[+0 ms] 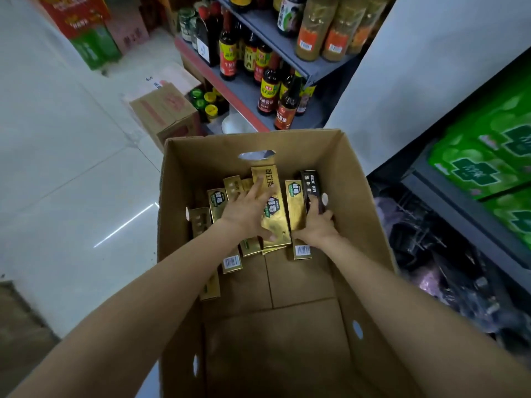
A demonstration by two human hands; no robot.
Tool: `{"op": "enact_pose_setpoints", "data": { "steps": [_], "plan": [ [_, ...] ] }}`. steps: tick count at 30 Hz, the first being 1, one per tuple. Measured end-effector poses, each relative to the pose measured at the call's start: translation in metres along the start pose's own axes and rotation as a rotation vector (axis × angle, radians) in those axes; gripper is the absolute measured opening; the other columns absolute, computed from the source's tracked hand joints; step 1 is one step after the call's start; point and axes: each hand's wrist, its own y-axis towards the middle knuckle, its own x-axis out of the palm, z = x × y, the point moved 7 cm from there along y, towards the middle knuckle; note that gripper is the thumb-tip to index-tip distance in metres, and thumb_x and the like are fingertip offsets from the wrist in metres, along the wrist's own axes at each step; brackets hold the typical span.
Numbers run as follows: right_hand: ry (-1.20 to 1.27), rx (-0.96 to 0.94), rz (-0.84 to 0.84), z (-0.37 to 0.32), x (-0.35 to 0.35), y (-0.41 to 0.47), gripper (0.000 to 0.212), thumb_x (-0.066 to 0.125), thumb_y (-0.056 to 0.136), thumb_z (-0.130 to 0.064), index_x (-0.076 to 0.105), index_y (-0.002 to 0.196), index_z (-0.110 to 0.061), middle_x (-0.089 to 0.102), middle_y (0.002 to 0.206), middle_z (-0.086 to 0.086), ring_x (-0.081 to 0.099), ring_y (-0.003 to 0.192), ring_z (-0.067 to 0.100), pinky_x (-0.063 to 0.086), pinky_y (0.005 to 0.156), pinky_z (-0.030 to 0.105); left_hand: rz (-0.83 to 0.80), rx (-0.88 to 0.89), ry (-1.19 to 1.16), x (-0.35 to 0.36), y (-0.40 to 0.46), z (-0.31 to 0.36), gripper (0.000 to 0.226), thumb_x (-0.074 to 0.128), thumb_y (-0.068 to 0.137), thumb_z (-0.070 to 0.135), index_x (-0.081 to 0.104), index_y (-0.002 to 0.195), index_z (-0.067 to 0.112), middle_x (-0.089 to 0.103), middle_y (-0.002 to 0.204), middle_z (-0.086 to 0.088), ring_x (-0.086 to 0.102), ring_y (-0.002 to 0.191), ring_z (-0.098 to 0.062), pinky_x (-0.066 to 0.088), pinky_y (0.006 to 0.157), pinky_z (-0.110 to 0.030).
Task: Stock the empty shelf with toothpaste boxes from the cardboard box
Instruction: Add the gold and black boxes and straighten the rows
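Both arms reach down into a tall open cardboard box (pixel 353 179) standing on a pale tiled floor (pixel 71 182). Gold toothpaste boxes (pixel 294 205) lie loosely piled at its far end, some showing barcodes. The left hand (pixel 248 209) rests on the topmost gold box (pixel 274 225), fingers spread along it and thumb hooked around its near end. The right hand (pixel 319 225) curls around a dark box (pixel 311 185) beside the right wall. Beyond the carton, grey shelves (pixel 273 27) carry sauce bottles (pixel 268 91); green packs (pixel 477 168) fill the shelving at right.
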Motion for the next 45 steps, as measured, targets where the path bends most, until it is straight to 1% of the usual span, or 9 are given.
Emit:
{"op": "enact_pose_setpoints", "data": {
  "steps": [6, 9, 12, 16, 21, 28, 34, 42, 45],
  "plan": [
    [-0.053, 0.002, 0.134, -0.001, -0.010, -0.011, 0.107, 0.074, 0.076, -0.038, -0.005, 0.149, -0.033, 0.031, 0.137, 0.022, 0.042, 0.122, 0.038, 0.042, 0.093, 0.043, 0.014, -0.015, 0.011, -0.005, -0.002, 0.002, 0.116, 0.077, 0.067, 0.052, -0.001, 0.151, 0.032, -0.015, 0.159, -0.001, 0.009, 0.146, -0.033, 0.013, 0.117, -0.049],
    [-0.083, -0.091, 0.218, -0.014, -0.032, -0.035, 0.103, 0.070, 0.075, -0.045, -0.002, 0.148, -0.033, 0.035, 0.132, 0.019, 0.046, 0.117, 0.038, 0.044, 0.088, 0.042, 0.091, -0.023, -0.139, -0.024, -0.006, 0.007, 0.083, 0.072, 0.078, 0.042, 0.030, 0.147, 0.024, 0.014, 0.158, -0.005, 0.017, 0.143, -0.029, 0.019, 0.116, -0.046],
    [0.038, -0.156, 0.275, -0.024, -0.061, -0.061, 0.100, 0.067, 0.074, -0.048, 0.001, 0.148, -0.036, 0.038, 0.131, 0.016, 0.048, 0.116, 0.037, 0.044, 0.094, 0.044, 0.249, -0.087, -0.682, -0.058, -0.016, 0.019, 0.043, 0.051, 0.095, 0.037, 0.053, 0.130, 0.011, 0.053, 0.134, -0.008, 0.046, 0.125, -0.025, 0.036, 0.101, -0.031],
    [0.276, -0.295, 0.335, -0.026, -0.106, -0.100, 0.091, 0.062, 0.060, -0.052, 0.020, 0.140, -0.041, 0.053, 0.125, 0.006, 0.051, 0.116, 0.028, 0.047, 0.091, 0.041, 0.113, -0.077, -1.286, -0.098, -0.034, 0.067, 0.054, 0.046, 0.093, 0.053, 0.041, 0.134, 0.019, 0.054, 0.124, -0.005, 0.055, 0.113, -0.028, 0.050, 0.093, -0.040],
    [0.504, -0.401, 0.383, 0.005, -0.179, -0.148, 0.078, 0.069, 0.063, -0.047, 0.032, 0.131, -0.042, 0.058, 0.111, -0.003, 0.058, 0.104, 0.017, 0.051, 0.080, 0.035, 0.259, 0.077, -1.238, -0.160, -0.050, 0.146, 0.082, 0.072, 0.078, 0.042, 0.024, 0.143, 0.027, 0.055, 0.125, 0.004, 0.057, 0.112, -0.020, 0.051, 0.092, -0.043],
    [1.006, -0.462, 0.538, 0.116, -0.304, -0.204, 0.046, 0.068, 0.078, -0.050, 0.059, 0.108, -0.016, 0.068, 0.108, 0.006, 0.067, 0.093, 0.019, 0.054, 0.085, 0.040, 0.342, 0.174, -1.277, -0.226, -0.072, 0.304, 0.054, 0.065, 0.073, 0.050, 0.066, 0.108, 0.010, 0.071, 0.099, -0.008, 0.068, 0.091, -0.025, 0.053, 0.090, -0.043],
    [0.995, -0.487, 0.636, 0.215, -0.408, -0.244, 0.014, 0.059, 0.089, -0.026, 0.059, 0.083, -0.013, 0.063, 0.083, 0.007, 0.061, 0.078, 0.025, 0.043, 0.063, 0.030, 0.280, 0.317, -1.486, -0.249, -0.082, 0.435, 0.025, 0.062, 0.087, 0.036, 0.062, 0.082, 0.011, 0.062, 0.059, 0.000, 0.058, 0.051, -0.013, 0.045, 0.048, -0.018],
    [1.100, -0.423, 0.609, 0.308, -0.471, -0.247, 0.024, 0.037, 0.093, -0.023, 0.055, 0.079, -0.015, 0.060, 0.068, 0.006, 0.058, 0.054, 0.019, 0.040, 0.050, 0.021, 0.417, 0.252, -1.569, -0.258, -0.066, 0.496, 0.022, 0.064, 0.085, 0.036, 0.060, 0.082, 0.015, 0.059, 0.084, -0.009, 0.057, 0.074, -0.023, 0.052, 0.069, -0.034],
    [1.117, -0.410, 0.582, 0.316, -0.480, -0.238, 0.024, 0.044, 0.092, -0.033, 0.061, 0.088, -0.016, 0.068, 0.082, 0.008, 0.064, 0.068, 0.022, 0.047, 0.060, 0.027, 0.453, 0.230, -1.574, -0.265, -0.052, 0.498, 0.024, 0.064, 0.084, 0.037, 0.058, 0.082, 0.014, 0.058, 0.081, -0.008, 0.057, 0.077, -0.023, 0.050, 0.068, -0.033]
  ]
}}
